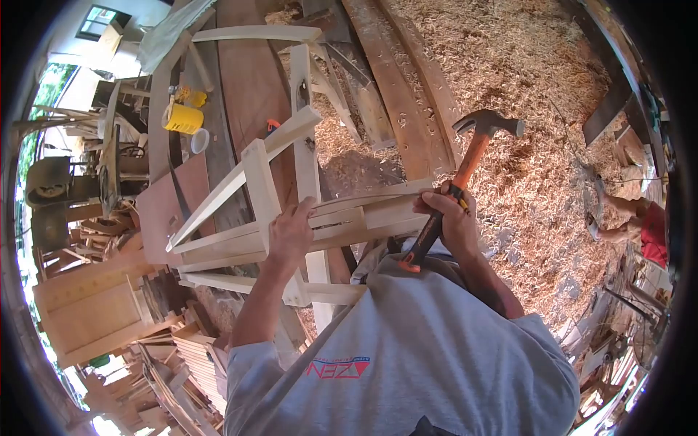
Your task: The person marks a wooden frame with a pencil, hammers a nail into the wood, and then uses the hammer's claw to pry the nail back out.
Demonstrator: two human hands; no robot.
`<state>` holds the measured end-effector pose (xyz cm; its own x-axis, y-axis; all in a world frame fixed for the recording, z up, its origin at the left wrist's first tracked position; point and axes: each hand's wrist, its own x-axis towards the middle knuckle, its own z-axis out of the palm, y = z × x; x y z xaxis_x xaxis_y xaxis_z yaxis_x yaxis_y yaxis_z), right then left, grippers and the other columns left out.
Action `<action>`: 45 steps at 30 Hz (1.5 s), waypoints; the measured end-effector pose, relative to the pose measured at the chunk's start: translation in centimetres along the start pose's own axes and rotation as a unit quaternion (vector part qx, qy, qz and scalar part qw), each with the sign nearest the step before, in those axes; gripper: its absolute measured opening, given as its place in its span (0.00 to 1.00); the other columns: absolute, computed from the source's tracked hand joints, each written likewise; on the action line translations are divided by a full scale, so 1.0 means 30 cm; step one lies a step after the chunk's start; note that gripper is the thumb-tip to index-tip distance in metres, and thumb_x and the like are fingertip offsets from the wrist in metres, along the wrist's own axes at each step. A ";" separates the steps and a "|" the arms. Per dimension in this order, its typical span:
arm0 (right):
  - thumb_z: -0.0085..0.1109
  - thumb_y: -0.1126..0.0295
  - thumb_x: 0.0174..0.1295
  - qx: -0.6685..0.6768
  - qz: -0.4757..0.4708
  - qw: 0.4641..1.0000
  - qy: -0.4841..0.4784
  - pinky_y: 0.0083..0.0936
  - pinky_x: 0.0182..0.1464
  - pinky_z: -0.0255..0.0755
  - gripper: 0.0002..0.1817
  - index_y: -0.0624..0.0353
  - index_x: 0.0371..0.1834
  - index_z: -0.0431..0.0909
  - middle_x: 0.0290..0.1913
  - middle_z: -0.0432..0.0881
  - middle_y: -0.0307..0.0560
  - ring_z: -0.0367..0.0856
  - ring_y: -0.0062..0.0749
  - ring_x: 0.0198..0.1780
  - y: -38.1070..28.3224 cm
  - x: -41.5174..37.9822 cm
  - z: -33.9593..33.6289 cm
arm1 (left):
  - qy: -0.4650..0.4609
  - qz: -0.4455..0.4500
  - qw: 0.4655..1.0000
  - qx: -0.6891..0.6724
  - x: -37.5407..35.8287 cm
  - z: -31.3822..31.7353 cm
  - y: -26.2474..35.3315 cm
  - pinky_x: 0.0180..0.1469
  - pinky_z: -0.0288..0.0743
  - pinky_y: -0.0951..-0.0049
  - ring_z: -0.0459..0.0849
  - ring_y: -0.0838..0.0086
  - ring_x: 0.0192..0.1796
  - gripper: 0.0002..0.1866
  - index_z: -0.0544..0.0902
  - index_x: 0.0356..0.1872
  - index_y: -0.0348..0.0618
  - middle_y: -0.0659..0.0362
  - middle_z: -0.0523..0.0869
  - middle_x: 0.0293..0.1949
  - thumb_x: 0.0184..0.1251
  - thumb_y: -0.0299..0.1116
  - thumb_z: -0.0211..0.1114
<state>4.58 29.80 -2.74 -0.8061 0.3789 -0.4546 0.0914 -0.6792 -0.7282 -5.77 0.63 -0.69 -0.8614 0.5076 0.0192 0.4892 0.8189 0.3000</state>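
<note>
My right hand (454,216) is closed around the handle of a claw hammer (476,156), which has a dark head and an orange and black handle. The head points up and away from me. That hand's fingertips also meet the near end of a pale wooden frame (392,211) made of several slats. My left hand (291,231) is curled over the same frame, beside its crosspiece (263,178). The frame lies across my front, its far legs stretching left over the planks. Part of the left fingers' grip is hidden behind the hand.
A yellow container (183,118) and a white lid (200,141) stand on the dark planks (254,80). Another curved wooden piece (254,33) lies beyond. Wood shavings (502,65) cover the ground at right, where a person in red (654,234) is partly visible. Stacked boards (200,363) fill the lower left.
</note>
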 end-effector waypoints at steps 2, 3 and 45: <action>0.62 0.81 0.58 -0.002 -0.005 1.000 0.002 0.36 0.43 0.86 0.10 0.61 0.36 0.69 0.35 0.83 0.56 0.88 0.43 0.36 0.003 -0.019 -0.012 | -0.079 0.001 0.996 0.028 0.009 -0.026 0.011 0.42 0.82 0.56 0.88 0.54 0.40 0.18 0.82 0.55 0.49 0.51 0.88 0.39 0.65 0.22 0.60; 0.62 0.81 0.58 -0.003 -0.005 1.000 0.008 0.36 0.43 0.86 0.10 0.61 0.36 0.69 0.35 0.83 0.56 0.88 0.43 0.36 -0.001 -0.026 -0.013 | -0.084 0.004 0.996 0.024 0.021 -0.038 0.011 0.42 0.82 0.56 0.88 0.54 0.40 0.18 0.82 0.55 0.49 0.51 0.88 0.39 0.65 0.22 0.60; 0.55 0.63 0.70 -0.235 0.006 0.933 0.273 0.21 0.10 0.63 0.19 0.53 0.19 0.68 0.11 0.67 0.35 0.67 0.23 0.08 -0.246 -0.444 -0.074 | -0.020 0.250 0.967 -0.051 0.173 0.141 0.206 0.25 0.77 0.52 0.84 0.52 0.22 0.18 0.77 0.30 0.41 0.47 0.81 0.17 0.77 0.44 0.55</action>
<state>15.94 31.15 7.56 -0.3968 0.7245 -0.5636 0.4474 -0.3835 -0.8079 -6.65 9.46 -2.77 -0.5136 0.8450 0.1494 0.8255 0.4391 0.3545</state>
